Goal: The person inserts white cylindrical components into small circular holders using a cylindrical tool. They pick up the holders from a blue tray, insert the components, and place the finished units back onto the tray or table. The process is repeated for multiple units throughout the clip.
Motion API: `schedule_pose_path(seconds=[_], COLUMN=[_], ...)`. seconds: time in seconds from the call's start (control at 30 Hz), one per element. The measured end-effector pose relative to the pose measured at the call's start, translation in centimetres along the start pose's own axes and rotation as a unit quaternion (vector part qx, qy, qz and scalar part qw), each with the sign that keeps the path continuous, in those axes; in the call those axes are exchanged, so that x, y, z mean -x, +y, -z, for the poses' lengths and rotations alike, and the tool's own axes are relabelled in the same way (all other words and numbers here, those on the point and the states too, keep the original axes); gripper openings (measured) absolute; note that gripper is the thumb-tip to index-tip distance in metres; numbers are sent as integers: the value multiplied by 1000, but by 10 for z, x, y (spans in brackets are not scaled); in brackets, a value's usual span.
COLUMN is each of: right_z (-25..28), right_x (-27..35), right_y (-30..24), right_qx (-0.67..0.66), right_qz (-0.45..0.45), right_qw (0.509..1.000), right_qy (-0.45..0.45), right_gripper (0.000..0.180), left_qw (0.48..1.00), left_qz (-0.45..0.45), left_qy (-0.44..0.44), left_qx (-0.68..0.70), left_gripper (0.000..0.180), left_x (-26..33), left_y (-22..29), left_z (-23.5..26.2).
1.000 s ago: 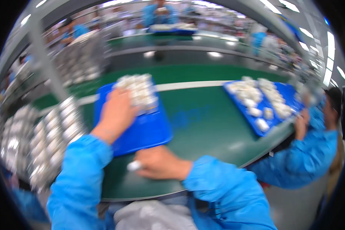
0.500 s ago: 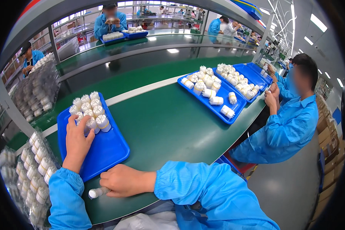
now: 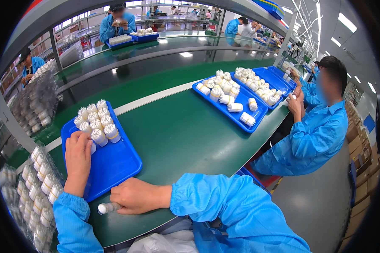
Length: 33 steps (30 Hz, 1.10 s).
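One white cylinder (image 3: 109, 208) held with the right hand (image 3: 141, 196), fingers closed around it, over the green table (image 3: 169, 139) just beside the near edge of the blue tray (image 3: 119, 163). A little farther, had the left hand (image 3: 77, 152) bent over the tray's left side, fingers curled downward at a half-hidden white bundle (image 3: 93, 147); could not tell whether gripping or only touching. Judged the step as handling single bundles at the tray, and the next move as calling for a sure grip or clean release, without tipping neighbours. Beyond, saw yellow-banded white bundles (image 3: 96, 124) upright in close rows. Farther right, noticed a second blue tray (image 3: 264, 110), near a blue-jacketed co-worker (image 3: 310, 143).
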State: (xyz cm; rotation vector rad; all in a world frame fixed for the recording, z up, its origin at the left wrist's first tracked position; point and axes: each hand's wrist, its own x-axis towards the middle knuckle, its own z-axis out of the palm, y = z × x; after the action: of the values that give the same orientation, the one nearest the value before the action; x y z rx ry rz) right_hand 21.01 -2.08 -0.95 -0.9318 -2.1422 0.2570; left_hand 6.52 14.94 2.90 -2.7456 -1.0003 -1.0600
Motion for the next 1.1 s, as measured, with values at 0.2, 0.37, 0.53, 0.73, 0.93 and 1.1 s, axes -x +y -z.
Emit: schedule_pose_path(seconds=[0.2, 0.37, 0.53, 0.73, 0.93, 1.1], right_z=[2, 5, 43, 35, 29, 28], right_x=[-4, -9, -11, -21, -20, -20], right_y=[0, 4, -10, -15, -14, -14], right_qx=[-1, -44, -192, -175, -142, -131], right_qz=[6, -54, -163, -162, -124, -122], right_qw=[1000, 997, 942, 957, 972, 977], right_qy=[3, 37, 219, 167, 140, 117], right_gripper=[20, 19, 11, 10, 9, 9], left_qw=[1000, 984, 963, 935, 946, 939], left_qz=[12, 116, 75, 95, 59, 63], left_qy=[14, 18, -55, -70, -73, -73], left_qx=[4, 137, 253, 334, 310, 331], left_gripper=[42, 52, 53, 67, 69, 65], left_x=[15, 60, 94, 134, 134, 134], left_y=[9, 39, 63, 63, 67, 70], left_z=[30, 83, 93, 58, 57, 55])
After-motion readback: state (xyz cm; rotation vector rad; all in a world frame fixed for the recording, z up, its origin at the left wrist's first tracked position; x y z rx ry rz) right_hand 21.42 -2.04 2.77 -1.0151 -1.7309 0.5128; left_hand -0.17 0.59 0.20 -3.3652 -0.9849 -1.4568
